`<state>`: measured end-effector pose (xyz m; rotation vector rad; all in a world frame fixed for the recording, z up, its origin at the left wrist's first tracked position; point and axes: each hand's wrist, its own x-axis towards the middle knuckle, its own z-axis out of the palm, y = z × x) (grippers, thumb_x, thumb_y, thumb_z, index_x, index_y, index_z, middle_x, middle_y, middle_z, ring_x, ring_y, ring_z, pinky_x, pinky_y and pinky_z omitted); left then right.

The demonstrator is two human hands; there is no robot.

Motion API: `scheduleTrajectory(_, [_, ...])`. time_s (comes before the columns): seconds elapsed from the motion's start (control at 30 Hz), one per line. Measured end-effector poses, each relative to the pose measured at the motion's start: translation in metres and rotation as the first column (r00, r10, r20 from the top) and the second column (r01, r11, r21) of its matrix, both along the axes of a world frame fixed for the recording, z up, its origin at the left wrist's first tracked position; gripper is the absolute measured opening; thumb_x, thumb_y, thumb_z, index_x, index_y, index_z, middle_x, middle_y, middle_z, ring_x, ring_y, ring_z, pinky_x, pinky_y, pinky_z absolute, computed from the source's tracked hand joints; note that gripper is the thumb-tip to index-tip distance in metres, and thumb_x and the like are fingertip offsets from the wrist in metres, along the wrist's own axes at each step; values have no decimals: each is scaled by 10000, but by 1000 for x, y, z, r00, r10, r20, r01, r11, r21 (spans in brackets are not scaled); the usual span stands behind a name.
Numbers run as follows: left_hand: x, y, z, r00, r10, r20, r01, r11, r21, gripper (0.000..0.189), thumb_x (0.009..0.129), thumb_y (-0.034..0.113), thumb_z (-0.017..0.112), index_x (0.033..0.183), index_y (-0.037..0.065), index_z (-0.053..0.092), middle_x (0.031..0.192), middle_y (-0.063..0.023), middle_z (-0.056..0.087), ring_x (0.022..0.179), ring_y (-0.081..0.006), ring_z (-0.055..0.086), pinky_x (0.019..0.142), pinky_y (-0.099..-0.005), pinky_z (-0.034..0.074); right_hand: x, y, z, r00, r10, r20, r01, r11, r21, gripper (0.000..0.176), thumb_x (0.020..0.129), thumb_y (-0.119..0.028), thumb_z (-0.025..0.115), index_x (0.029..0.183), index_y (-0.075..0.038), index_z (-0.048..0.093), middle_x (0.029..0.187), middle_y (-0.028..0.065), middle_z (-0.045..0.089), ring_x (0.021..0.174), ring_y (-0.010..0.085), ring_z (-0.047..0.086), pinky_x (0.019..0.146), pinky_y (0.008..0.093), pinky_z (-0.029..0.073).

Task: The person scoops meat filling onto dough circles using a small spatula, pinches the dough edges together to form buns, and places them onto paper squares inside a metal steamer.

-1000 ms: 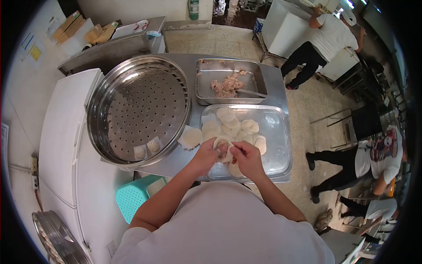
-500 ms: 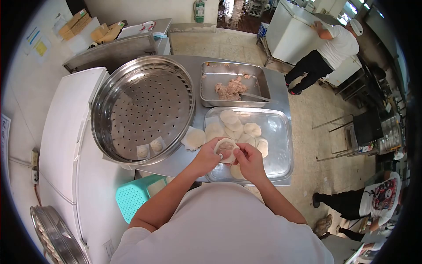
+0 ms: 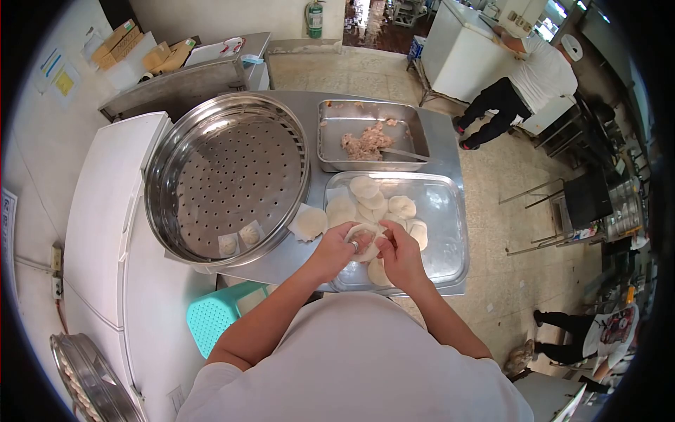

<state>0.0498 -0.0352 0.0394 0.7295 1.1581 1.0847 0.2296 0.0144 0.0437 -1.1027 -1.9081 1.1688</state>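
Cupped in my left hand (image 3: 333, 252) is a round dough wrapper (image 3: 368, 254) with pinkish meat filling in its middle. The thumb lies over the filling, and a ring shows on that hand. My right hand (image 3: 401, 259) pinches the wrapper's right edge between thumb and fingers. Below both hands is a metal tray (image 3: 439, 260) with several flat dough rounds (image 3: 364, 187) on it. Another dough round (image 3: 310, 222) lies on paper to the left of the tray. Beyond, a deep pan (image 3: 411, 166) holds meat filling (image 3: 365, 143) and a flat metal utensil (image 3: 406, 153).
A large perforated steamer tray (image 3: 299, 186) stands on the left, with two pleated buns (image 3: 249, 234) on paper near its front. A turquoise stool (image 3: 213, 320) is below the table. One person (image 3: 541, 74) stands by a white chest; another (image 3: 608, 330) is at lower right.
The wrapper has turned and tilted slightly between my hands, and my right fingers have shifted up along its edge. At lower right the other person has moved.
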Motion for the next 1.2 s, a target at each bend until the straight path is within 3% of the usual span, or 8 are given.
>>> scheduleTrajectory(0.27, [0,8,0,997,-3,-75,6,999,36,307,1010,191,675,1242,-6,633,1088,-64,685,960,-145,646,839,-306,540,6,4,-1,980,-112,-164,36,912,-408,201,993,-67,654,1145,63,678,864,72,695,690,123,668,636,274,546])
scheduleTrajectory(0.33, [4,12,-16,995,34,98,-34,999,-5,314,1014,195,668,1258,3,621,1110,-70,680,958,-160,659,834,-326,554,7,5,-6,971,-127,-200,32,907,-421,173,989,-67,663,1101,62,690,864,64,696,694,120,669,626,279,546])
scheduleTrajectory(0.47, [9,12,-23,922,78,379,-30,991,-130,318,1031,253,648,1275,51,614,1137,-53,669,1004,-183,676,820,-366,587,4,2,-8,985,-106,-134,81,980,-180,129,978,-43,654,1047,60,690,866,76,685,706,135,666,639,283,543])
scheduleTrajectory(0.63, [13,11,-19,941,63,333,-38,996,-84,313,1014,241,669,1259,54,616,1102,-57,671,926,-189,694,694,-343,591,9,11,-2,997,-45,61,30,973,228,130,996,-37,619,1074,49,677,915,93,686,779,149,673,673,275,535])
scheduleTrajectory(0.73, [9,12,-13,975,-15,220,25,999,-42,299,1001,203,669,1251,47,620,1104,-61,674,926,-189,695,653,-333,581,10,16,7,998,7,-64,-13,996,-90,124,980,-43,636,1057,42,684,934,98,695,812,150,676,675,286,544])
scheduleTrajectory(0.93, [-14,-1,-8,1000,-4,-1,4,1000,-7,188,979,103,590,1154,61,644,1095,-43,665,961,-159,672,680,-353,579,-1,21,-7,989,133,58,-134,991,10,113,927,-51,683,993,35,714,812,99,669,707,162,626,649,304,506])
scheduleTrajectory(1.07, [-27,-16,-77,760,131,637,-128,990,-51,181,1026,189,542,1154,90,622,1009,9,591,1063,-143,604,921,-429,550,-37,8,-7,975,224,13,-224,974,23,146,986,-94,627,933,40,653,730,44,615,631,111,583,583,266,457])
scheduleTrajectory(1.2, [-24,-53,-35,763,369,530,-392,917,-74,193,1037,217,581,1181,93,616,1069,8,595,1081,-149,596,931,-422,543,-63,5,-22,932,354,79,-363,902,232,139,996,-86,600,929,30,638,711,42,589,623,111,554,563,278,429])
